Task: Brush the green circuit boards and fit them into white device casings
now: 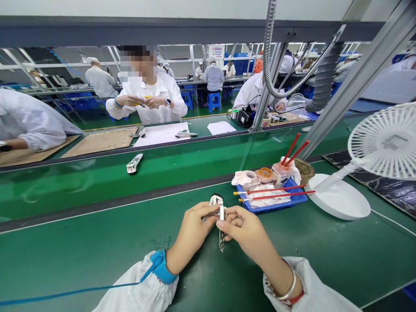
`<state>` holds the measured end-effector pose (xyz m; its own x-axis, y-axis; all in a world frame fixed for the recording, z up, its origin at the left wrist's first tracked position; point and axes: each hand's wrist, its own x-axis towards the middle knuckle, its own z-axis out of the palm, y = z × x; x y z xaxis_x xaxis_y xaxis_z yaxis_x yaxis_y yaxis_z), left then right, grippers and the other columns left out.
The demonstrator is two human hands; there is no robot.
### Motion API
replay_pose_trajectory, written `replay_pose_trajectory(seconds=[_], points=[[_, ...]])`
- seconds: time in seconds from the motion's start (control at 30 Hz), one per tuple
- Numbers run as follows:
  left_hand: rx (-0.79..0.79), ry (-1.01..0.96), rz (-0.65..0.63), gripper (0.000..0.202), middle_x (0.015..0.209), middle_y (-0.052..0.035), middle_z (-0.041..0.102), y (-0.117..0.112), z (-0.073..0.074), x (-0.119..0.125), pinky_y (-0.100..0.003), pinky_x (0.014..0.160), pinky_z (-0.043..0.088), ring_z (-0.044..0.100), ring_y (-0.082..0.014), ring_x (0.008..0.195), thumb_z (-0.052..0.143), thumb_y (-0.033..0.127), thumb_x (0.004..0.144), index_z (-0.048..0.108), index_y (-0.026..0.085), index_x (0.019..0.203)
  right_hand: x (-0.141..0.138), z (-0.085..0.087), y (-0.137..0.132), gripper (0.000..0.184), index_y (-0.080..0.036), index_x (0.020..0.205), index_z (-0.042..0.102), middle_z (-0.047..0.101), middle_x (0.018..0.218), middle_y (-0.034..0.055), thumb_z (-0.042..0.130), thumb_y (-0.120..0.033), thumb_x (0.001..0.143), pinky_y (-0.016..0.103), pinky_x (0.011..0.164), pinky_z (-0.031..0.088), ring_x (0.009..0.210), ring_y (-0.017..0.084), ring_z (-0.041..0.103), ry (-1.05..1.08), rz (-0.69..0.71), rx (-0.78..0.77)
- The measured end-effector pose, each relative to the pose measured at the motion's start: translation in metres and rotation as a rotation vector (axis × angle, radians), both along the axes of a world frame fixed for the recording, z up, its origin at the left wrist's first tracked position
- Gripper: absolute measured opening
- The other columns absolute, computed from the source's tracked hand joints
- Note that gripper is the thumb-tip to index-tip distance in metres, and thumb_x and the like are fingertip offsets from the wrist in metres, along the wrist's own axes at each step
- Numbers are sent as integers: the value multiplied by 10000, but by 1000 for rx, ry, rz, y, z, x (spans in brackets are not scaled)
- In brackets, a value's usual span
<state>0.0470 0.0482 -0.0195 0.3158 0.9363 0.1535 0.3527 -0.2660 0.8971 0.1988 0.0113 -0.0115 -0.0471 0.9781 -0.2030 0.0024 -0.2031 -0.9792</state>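
Over the green bench, my left hand (pixel 194 227) is closed around a white plastic housing (pixel 216 199) with a dark rounded end pointing away from me. Pinched in my right hand (pixel 247 229) is a narrow circuit board (pixel 222 241) with a white block on its upper part, seen nearly edge-on. The two pieces meet between my fingertips; whether they are joined by wires is too small to tell. A blue wrist strap circles my left wrist, its cord running off to the left.
A blue tray (pixel 279 204) with red-handled brushes, jars and tissue stands beyond my right hand, beside a white fan (pixel 338 197). On the green conveyor belt (pixel 81 175) lies another white housing (pixel 134 164). Co-workers sit across the belt. A metal hose (pixel 267 52) hangs overhead.
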Motion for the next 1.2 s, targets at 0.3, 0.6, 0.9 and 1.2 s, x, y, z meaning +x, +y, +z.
replay_pose_trajectory(seconds=[0.3, 0.6, 0.9, 1.2], points=[[-137, 28, 25, 276, 691, -3, 693, -1, 7, 6, -233, 602, 406, 581, -150, 656, 506, 53, 701, 738, 196, 662, -11, -14, -1, 290, -199, 678, 480, 550, 626, -36, 733, -331, 627, 252, 535, 433, 577, 126, 539, -264, -127, 139], [-207, -67, -4, 275, 900, -20, 726, -5, 6, 8, -251, 694, 443, 628, -187, 813, 521, 114, 764, 745, 201, 898, -11, -11, -1, 296, -203, 665, 481, 556, 609, -36, 730, -358, 628, 252, 535, 453, 559, 128, 543, -331, -196, 175], [-654, -663, -80, 754, 1171, -107, 632, -3, 10, 3, -328, 845, 456, 624, -212, 968, 671, 202, 757, 298, 260, 1409, 8, -4, 2, 533, -201, 1083, 499, 540, 647, -55, 734, -375, 637, 262, 552, 480, 555, 133, 572, -317, -244, 192], [-886, -822, -309, 282, 951, -103, 669, 1, -8, 5, -283, 815, 451, 610, -170, 860, 655, 238, 779, 667, 129, 1039, 12, -1, 3, 414, -191, 1026, 588, 547, 647, -32, 699, -405, 689, 282, 597, 467, 605, 143, 549, -431, -190, 238]])
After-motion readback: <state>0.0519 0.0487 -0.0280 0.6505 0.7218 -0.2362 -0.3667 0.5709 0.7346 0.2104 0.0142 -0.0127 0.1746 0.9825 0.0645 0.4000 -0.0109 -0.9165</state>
